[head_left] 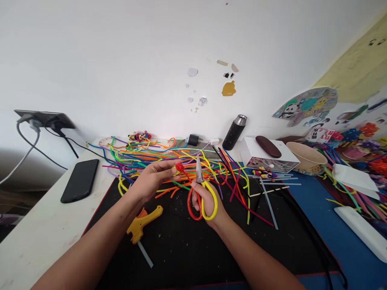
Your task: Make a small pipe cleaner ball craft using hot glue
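My left hand (154,177) pinches a small coiled red pipe cleaner (179,167) with a bit of yellow beside it, between thumb and fingertips. A red tail runs from the coil down toward my right hand (208,201). That hand is wrapped round a pair of scissors (198,171) with one red and one yellow handle loop. Their blades look closed and point away from me, just right of the coil. Loose pipe cleaners (157,155) in many colours lie heaped behind both hands.
A yellow hot glue gun (143,223) with a glue stick lies on the black mat (181,257). At left is a black phone (80,180). A black flask (235,133), a white box (250,151) and a beige bowl (306,153) stand along the back. Glue sticks (269,205) lie at right.
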Tool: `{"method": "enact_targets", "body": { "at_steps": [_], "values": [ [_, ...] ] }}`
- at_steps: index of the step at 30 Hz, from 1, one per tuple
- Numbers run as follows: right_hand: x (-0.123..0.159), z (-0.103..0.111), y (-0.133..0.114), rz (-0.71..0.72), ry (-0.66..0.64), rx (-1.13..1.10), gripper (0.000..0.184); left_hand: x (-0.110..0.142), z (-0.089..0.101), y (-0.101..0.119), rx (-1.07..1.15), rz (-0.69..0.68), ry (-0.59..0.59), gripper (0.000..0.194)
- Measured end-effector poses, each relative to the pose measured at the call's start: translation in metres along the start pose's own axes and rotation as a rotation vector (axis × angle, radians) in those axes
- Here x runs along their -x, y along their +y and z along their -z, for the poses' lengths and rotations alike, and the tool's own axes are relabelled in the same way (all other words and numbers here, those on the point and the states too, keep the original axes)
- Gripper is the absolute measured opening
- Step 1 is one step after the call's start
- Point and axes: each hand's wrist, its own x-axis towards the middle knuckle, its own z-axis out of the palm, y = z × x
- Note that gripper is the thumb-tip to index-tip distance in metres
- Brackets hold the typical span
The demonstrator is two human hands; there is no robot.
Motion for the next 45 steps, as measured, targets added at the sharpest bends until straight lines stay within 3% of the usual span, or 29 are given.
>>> {"method": "enact_targets", "body": {
  "at_steps": [5, 14, 23, 33, 45],
  "values": [
    [-0.009, -0.002, -0.001, 0.031, -0.018, -0.045, 0.050, -0.004, 0.003, 0.000, 0.255, -0.001, 0.084, 0.033],
    [-0.026, -0.008, -0.002, 0.067, -0.020, -0.030, 0.056, -0.007, -0.001, -0.002, 0.372, 0.051, 0.096, 0.024],
    [-0.044, -0.021, -0.005, 0.245, -0.025, 0.094, 0.045, -0.004, -0.008, -0.009, 0.341, 0.077, 0.133, 0.022],
    [-0.048, 0.006, -0.001, 0.253, 0.012, 0.163, 0.036, 0.003, -0.027, -0.021, 0.281, 0.116, 0.042, 0.023],
    [-0.046, 0.005, 0.003, 0.224, -0.136, 0.233, 0.041, 0.016, -0.024, 0.001, 0.148, 0.073, -0.049, 0.036]
  ]
}}
